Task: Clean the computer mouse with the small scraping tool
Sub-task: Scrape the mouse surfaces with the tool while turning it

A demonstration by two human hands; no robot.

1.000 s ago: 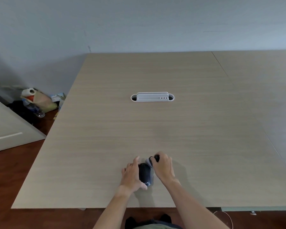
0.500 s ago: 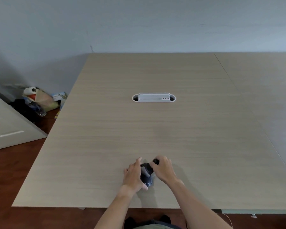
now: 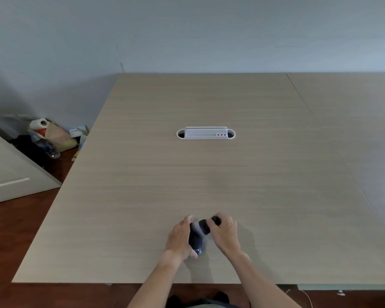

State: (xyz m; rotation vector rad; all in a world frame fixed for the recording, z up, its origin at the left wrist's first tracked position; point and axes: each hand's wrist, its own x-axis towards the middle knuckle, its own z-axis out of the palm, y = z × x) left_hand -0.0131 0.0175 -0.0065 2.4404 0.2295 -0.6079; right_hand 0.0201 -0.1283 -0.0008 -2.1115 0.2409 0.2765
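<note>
A black computer mouse (image 3: pixel 196 242) rests on the light wooden table (image 3: pixel 209 174) near its front edge. My left hand (image 3: pixel 180 238) grips the mouse from its left side, thumb under its rear end. My right hand (image 3: pixel 225 234) is closed around a small dark scraping tool (image 3: pixel 209 224), whose blurred end lies over the front top of the mouse. The tool's tip is hidden by blur and my fingers.
A white cable port (image 3: pixel 206 133) is set into the table's middle. A second table (image 3: pixel 353 130) adjoins on the right. On the floor at the left lie bags, a paper roll and a bottle (image 3: pixel 47 138), beside a white door panel (image 3: pixel 11 174).
My right hand has shifted the tool from the mouse's front right onto its front top. My left hand keeps its grip, and the mouse has stayed put.
</note>
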